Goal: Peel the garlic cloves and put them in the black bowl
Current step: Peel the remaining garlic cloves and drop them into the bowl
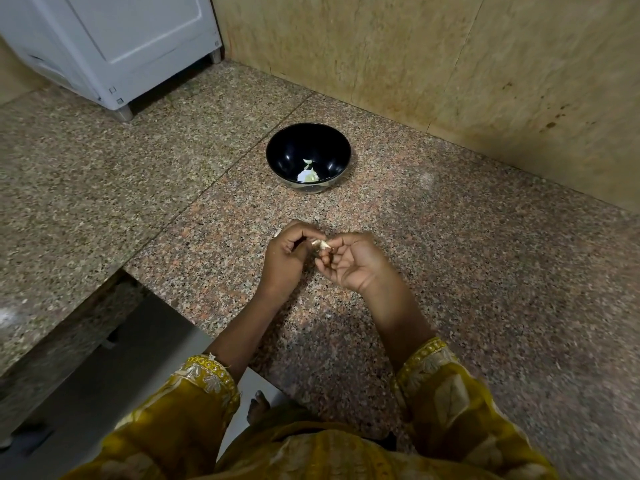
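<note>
Yellow sleeves point(194, 403) fill the bottom of the frame over a speckled stone counter point(450, 271). The black bowl point(294, 147) sits at upper centre, straight ahead of both hands and well apart, with pale peeled cloves point(307, 174) at its bottom. The left hand point(285, 258) and right hand point(353, 263) meet mid-frame, and the fingers point(337, 252) of both pinch one garlic clove point(320, 244). Its long axis and remaining skin are too small to make out.

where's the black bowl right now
Head view, centre: the black bowl sits on the granite counter beyond the left hand and right hand, peeled garlic inside.
</note>
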